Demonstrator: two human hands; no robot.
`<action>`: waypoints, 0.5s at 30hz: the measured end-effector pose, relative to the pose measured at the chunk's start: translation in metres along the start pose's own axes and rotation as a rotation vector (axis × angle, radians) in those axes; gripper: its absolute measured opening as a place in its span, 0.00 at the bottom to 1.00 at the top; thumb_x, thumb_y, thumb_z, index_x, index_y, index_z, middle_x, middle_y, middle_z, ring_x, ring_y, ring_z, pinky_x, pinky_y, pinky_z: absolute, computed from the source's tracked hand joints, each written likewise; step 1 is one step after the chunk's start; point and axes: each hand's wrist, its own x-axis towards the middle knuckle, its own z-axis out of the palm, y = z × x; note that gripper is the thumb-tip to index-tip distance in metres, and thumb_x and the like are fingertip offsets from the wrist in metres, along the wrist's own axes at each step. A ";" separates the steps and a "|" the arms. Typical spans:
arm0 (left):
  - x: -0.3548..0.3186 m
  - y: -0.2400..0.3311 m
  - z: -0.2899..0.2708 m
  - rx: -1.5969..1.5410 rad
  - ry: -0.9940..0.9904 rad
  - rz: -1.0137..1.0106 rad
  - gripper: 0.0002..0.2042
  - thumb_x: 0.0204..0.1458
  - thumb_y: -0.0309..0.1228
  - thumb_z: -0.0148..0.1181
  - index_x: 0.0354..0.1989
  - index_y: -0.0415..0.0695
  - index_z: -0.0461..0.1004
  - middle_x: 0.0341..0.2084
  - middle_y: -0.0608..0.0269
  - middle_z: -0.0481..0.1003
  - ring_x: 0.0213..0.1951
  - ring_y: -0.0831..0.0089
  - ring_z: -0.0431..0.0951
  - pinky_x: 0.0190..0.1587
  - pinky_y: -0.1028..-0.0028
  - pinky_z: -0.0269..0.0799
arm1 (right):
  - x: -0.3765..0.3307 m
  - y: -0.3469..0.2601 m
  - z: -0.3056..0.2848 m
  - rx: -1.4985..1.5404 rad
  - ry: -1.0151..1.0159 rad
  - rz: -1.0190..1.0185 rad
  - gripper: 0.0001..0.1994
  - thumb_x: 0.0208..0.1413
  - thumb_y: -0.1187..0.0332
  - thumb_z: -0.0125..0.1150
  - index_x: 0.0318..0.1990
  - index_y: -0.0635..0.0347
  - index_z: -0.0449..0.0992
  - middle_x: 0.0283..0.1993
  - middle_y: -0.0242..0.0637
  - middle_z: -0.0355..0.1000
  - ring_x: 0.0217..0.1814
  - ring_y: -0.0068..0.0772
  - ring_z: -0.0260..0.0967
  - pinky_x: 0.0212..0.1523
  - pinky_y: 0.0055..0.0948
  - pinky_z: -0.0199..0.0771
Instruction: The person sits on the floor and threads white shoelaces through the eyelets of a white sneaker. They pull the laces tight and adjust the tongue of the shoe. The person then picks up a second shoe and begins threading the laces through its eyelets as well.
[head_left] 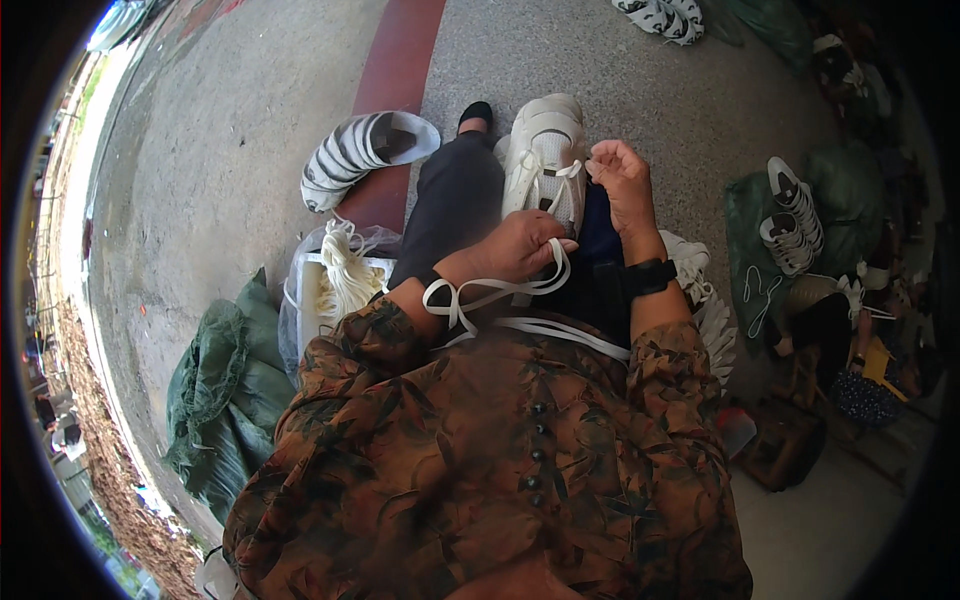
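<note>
An off-white lace-up shoe [545,165] rests over my lap, its toe pointing away from me. White lace runs through its front eyelets. My left hand [510,245] is closed near the shoe's opening, gripping a white shoelace [490,290]. That lace loops below the hand and trails across my shirt front. My right hand [622,185] is raised just right of the shoe, its fingers curled and the tips close to the lace at the eyelets. What those fingertips pinch, if anything, is too small to make out.
Left of my leg, a white box [310,275] holds a bundle of white laces [350,262]. Beyond it lies a row of nested striped shoes [345,160]. Green sacks [215,375] slump at left. More pale shoes [795,225] lie at right, near another person [820,310].
</note>
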 end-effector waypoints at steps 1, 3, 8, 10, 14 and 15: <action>0.000 -0.001 0.000 -0.010 -0.002 -0.002 0.12 0.55 0.30 0.51 0.22 0.36 0.67 0.18 0.53 0.65 0.26 0.52 0.66 0.31 0.62 0.61 | -0.004 0.004 0.000 0.030 -0.030 0.017 0.06 0.46 0.80 0.60 0.32 0.63 0.72 0.29 0.27 0.69 0.31 0.16 0.64 0.35 0.17 0.66; 0.002 0.000 0.001 -0.016 -0.004 -0.005 0.12 0.55 0.30 0.51 0.23 0.36 0.67 0.19 0.53 0.65 0.26 0.52 0.66 0.31 0.62 0.62 | -0.007 0.009 0.003 0.067 -0.057 0.047 0.06 0.46 0.80 0.60 0.33 0.64 0.73 0.28 0.28 0.69 0.31 0.16 0.65 0.35 0.17 0.66; 0.001 0.000 0.000 -0.027 0.011 0.001 0.11 0.54 0.30 0.52 0.23 0.36 0.68 0.19 0.53 0.65 0.26 0.53 0.66 0.31 0.62 0.62 | -0.003 0.014 0.010 0.128 -0.060 0.152 0.04 0.48 0.78 0.59 0.32 0.65 0.77 0.28 0.29 0.72 0.30 0.17 0.66 0.36 0.17 0.67; 0.000 0.000 0.000 -0.028 0.014 -0.015 0.11 0.54 0.31 0.52 0.23 0.36 0.68 0.19 0.53 0.65 0.26 0.53 0.66 0.31 0.62 0.62 | -0.002 0.013 0.002 0.165 -0.182 0.171 0.03 0.49 0.76 0.60 0.31 0.65 0.77 0.28 0.29 0.73 0.29 0.17 0.66 0.34 0.18 0.67; 0.002 0.003 -0.002 0.000 -0.004 -0.007 0.11 0.54 0.31 0.53 0.23 0.37 0.68 0.19 0.52 0.66 0.27 0.52 0.67 0.31 0.61 0.63 | 0.005 0.015 -0.004 0.219 -0.293 0.208 0.05 0.50 0.71 0.62 0.28 0.63 0.77 0.28 0.29 0.73 0.28 0.16 0.66 0.32 0.20 0.66; 0.003 0.004 -0.003 0.024 -0.024 0.005 0.12 0.54 0.32 0.54 0.23 0.37 0.68 0.19 0.52 0.66 0.27 0.52 0.68 0.31 0.61 0.63 | 0.009 0.014 -0.003 0.132 -0.275 0.214 0.07 0.51 0.69 0.61 0.26 0.62 0.76 0.26 0.28 0.71 0.26 0.17 0.63 0.30 0.20 0.64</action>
